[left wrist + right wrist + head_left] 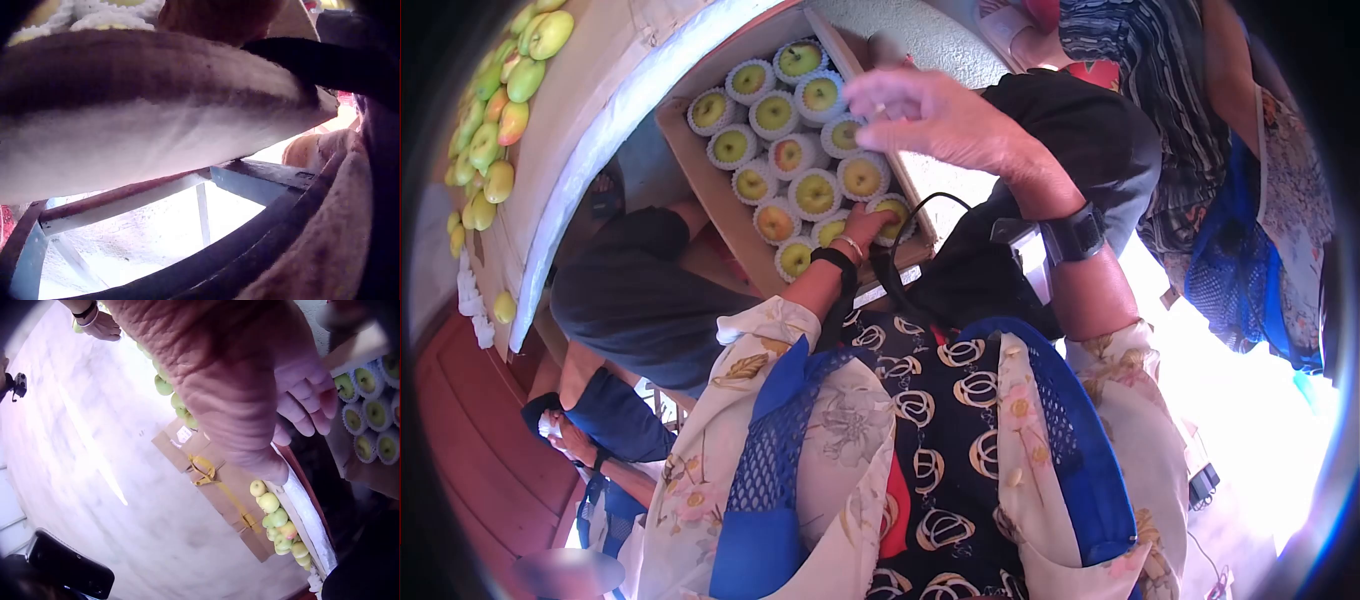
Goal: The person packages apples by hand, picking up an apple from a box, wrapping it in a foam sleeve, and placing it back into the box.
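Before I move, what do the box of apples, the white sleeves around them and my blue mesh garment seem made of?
The box looks like matte cardboard, judging by its plain brown, thin walls. The white sleeves look like dull plastic foam, from their bumpy, scalloped edges. The blue mesh garment is probably synthetic fabric, given its regular open holes, though the fibre can't be told.

Head view looks down; close wrist views share its netted apples [814, 192]
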Demonstrator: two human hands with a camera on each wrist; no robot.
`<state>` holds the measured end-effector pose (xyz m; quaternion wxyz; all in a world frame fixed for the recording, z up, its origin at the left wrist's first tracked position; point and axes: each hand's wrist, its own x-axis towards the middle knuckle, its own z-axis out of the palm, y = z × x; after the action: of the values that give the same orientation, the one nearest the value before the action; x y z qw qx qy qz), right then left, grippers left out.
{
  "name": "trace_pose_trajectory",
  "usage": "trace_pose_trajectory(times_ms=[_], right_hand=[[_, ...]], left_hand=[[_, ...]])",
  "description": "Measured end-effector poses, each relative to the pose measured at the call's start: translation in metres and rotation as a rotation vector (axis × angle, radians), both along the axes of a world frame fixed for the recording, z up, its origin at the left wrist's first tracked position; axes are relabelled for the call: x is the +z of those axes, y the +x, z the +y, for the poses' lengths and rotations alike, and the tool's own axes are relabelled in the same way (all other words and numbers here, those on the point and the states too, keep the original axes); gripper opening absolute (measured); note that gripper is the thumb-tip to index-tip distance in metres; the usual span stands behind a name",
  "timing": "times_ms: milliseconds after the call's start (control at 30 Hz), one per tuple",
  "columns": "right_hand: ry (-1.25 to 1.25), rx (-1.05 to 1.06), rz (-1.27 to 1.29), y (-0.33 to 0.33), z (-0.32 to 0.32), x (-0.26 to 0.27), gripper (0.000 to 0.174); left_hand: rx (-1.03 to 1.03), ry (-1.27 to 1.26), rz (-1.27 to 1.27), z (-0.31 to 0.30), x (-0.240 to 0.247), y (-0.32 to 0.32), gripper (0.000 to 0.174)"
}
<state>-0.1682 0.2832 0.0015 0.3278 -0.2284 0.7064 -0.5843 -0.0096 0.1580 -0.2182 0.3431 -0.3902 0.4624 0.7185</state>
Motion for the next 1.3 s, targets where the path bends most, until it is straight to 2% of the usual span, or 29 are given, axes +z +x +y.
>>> trace_pose_trajectory(times_ms=[33, 133, 167, 233, 267, 367, 400, 433, 500, 533, 567, 633, 733, 833, 933, 1033, 1133, 1233, 1300], right_hand=[[0.09, 0.127, 0.048, 0.004, 0.0, -0.011, 0.04], [0.395, 0.521, 0.264, 0.018, -0.009, -0.032, 0.028], [0.516, 0.661, 0.377, 0.025, -0.014, -0.036, 0.024], [0.474, 0.686, 0.472, 0.043, -0.015, -0.077, 0.021], [0.452, 0.7, 0.522, 0.052, -0.015, -0.095, 0.02], [0.56, 0.843, 0.626, 0.065, -0.03, -0.111, 0.018], [0.65, 0.905, 0.546, 0.069, -0.037, -0.105, 0.017], [0.609, 0.86, 0.57, 0.075, -0.039, -0.117, 0.017], [0.525, 0.773, 0.617, 0.09, -0.044, -0.141, 0.017], [0.563, 0.795, 0.627, 0.091, -0.046, -0.144, 0.015], [0.531, 0.784, 0.658, 0.091, -0.045, -0.148, 0.014], [0.463, 0.749, 0.714, 0.095, -0.042, -0.156, 0.012], [0.48, 0.836, 0.746, 0.088, -0.038, -0.172, 0.015], [0.465, 0.97, 0.917, 0.086, -0.041, -0.178, 0.013], [0.443, 1.059, 0.958, 0.09, -0.041, -0.176, 0.013], [0.633, 0.973, 0.95, 0.1, -0.042, -0.17, 0.015], [0.799, 1.024, 0.981, 0.11, -0.051, -0.168, 0.019], [0.782, 0.936, 1.013, 0.112, -0.05, -0.159, 0.017], [0.798, 0.921, 1.017, 0.116, -0.046, -0.16, 0.018]], left_hand=[[-0.004, 0.002, 0.007, 0.0, 0.004, 0.0, 0.057], [-0.113, 0.271, 0.15, -0.013, 0.011, 0.001, 0.052], [-0.088, 0.306, 0.06, -0.019, 0.014, 0.002, 0.049], [-0.038, 0.376, -0.121, -0.031, 0.034, -0.002, 0.047], [-0.024, 0.358, -0.148, -0.034, 0.026, 0.0, 0.047], [-0.015, 0.3, -0.208, -0.034, 0.003, 0.0, 0.048], [-0.033, 0.272, -0.216, -0.032, 0.002, 0.002, 0.046], [-0.051, 0.24, -0.225, -0.033, 0.002, 0.004, 0.045], [0.004, 0.41, -0.198, -0.043, -0.015, 0.007, 0.041], [0.033, 0.498, -0.181, -0.044, -0.021, 0.008, 0.04], [0.055, 0.464, -0.203, -0.043, -0.028, 0.01, 0.039], [0.091, 0.39, -0.252, -0.042, 0.0, 0.005, 0.038], [0.101, 0.314, -0.265, -0.036, -0.005, 0.004, 0.038], [0.09, 0.257, -0.241, -0.036, 0.004, 0.003, 0.039], [0.099, 0.281, -0.235, -0.036, -0.014, 0.009, 0.039], [0.147, 0.272, -0.244, -0.035, -0.01, 0.009, 0.037], [0.299, 0.425, -0.204, -0.031, -0.015, 0.011, 0.035], [0.332, 0.423, -0.196, -0.031, -0.004, 0.007, 0.033], [0.284, 0.452, -0.217, -0.029, -0.002, 0.006, 0.034]])
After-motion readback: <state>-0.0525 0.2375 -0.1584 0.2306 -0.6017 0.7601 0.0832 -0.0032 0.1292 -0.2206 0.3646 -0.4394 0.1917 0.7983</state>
